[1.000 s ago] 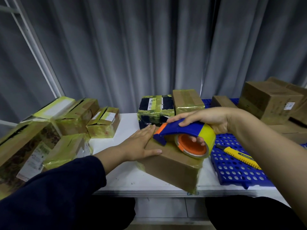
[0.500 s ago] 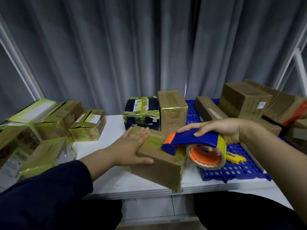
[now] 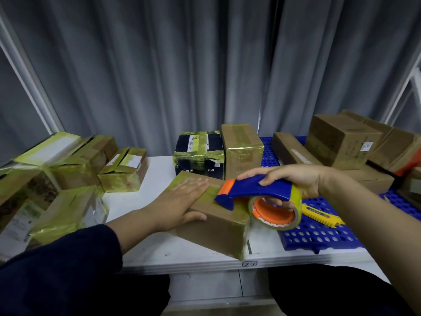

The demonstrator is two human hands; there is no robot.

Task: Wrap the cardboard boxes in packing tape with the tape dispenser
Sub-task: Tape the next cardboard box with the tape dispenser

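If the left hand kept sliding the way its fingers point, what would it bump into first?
Likely the left hand meets the tall taped box behind, narrowly passing the tape dispenser; depth is unclear.

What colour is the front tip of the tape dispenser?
Orange tip on the blue tape dispenser; head view shows it best.

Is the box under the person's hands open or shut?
Shut. The cardboard box has a flat, closed top with yellowish tape across it; the left hand lies flat on it.
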